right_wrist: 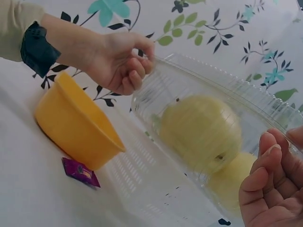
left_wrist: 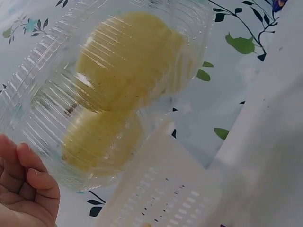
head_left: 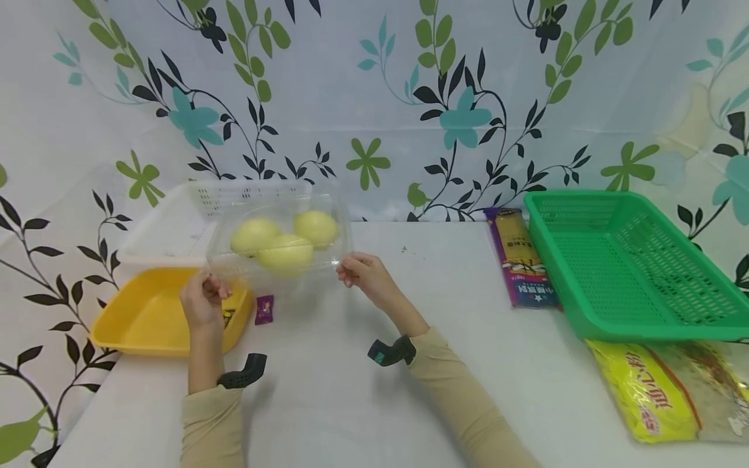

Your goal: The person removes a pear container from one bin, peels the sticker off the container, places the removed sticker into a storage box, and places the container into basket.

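Observation:
Both hands hold a clear plastic clamshell box [head_left: 279,242] up above the table, with three yellow-green round fruits [head_left: 285,253] inside. My left hand [head_left: 202,296] grips the box's left edge, fingers curled on the rim [left_wrist: 28,182]. My right hand [head_left: 364,271] pinches its right edge, fingers curled at the rim [right_wrist: 270,184]. The right wrist view shows the box [right_wrist: 208,137] spanning between the two hands, with the left hand [right_wrist: 120,64] at its far end. In the left wrist view the fruits [left_wrist: 123,66] press against the ribbed lid.
A yellow tub [head_left: 146,313] and a white basket [head_left: 175,227] stand at the left, with a small purple packet [head_left: 264,309] beside the tub. At the right are a green basket [head_left: 632,266], a purple noodle pack [head_left: 519,257] and a yellow pasta bag [head_left: 667,390].

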A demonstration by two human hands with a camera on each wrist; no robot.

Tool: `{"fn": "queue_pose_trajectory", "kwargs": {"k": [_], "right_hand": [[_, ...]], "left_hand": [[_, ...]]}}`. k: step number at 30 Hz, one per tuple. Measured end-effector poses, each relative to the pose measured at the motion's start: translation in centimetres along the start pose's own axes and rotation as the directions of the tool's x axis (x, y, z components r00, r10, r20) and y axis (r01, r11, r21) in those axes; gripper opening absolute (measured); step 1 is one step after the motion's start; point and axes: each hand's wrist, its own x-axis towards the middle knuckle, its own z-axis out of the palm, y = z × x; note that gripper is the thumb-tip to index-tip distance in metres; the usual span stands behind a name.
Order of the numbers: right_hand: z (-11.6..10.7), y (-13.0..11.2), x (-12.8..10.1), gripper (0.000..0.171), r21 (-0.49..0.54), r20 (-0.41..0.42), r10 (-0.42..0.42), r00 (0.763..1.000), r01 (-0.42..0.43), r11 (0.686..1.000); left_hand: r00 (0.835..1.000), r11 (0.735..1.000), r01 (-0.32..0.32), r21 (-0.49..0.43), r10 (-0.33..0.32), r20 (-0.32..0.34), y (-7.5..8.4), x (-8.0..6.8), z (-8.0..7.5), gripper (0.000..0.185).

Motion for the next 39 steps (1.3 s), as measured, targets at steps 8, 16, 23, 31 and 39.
{"fn": "queue_pose_trajectory", "kwargs": {"k": [8,16,23,31,39], "right_hand": [[0.1,0.0,0.7,0.019,0.004,0.009,0.047,0.999,-0.047,0.999],[0.3,-0.5,0.9,0.025,-0.093,-0.005,0.114,0.993,-0.114,0.989],[0.2,-0.7,1.5,0.033,-0.159,-0.035,0.148,0.988,-0.151,0.976],[0.4,-1.2,1.9,0.040,-0.275,-0.181,0.223,0.958,-0.267,0.924],[0.9,-2.0,3.7,0.075,0.010,-0.141,0.472,0.871,-0.475,0.880]], "left_hand": [[0.994,0.998,0.046,-0.044,-0.050,-0.098,0.0,0.3,0.3,0.040],[0.991,0.999,0.022,0.043,-0.016,-0.135,-0.3,0.4,0.2,0.041],[0.985,0.997,0.055,0.046,-0.047,-0.163,-0.3,0.4,0.3,0.034],[0.974,0.994,0.105,0.011,-0.101,-0.202,0.0,0.4,0.5,0.027],[0.980,0.995,0.087,0.057,-0.075,-0.184,-0.2,0.3,0.1,0.029]]}}
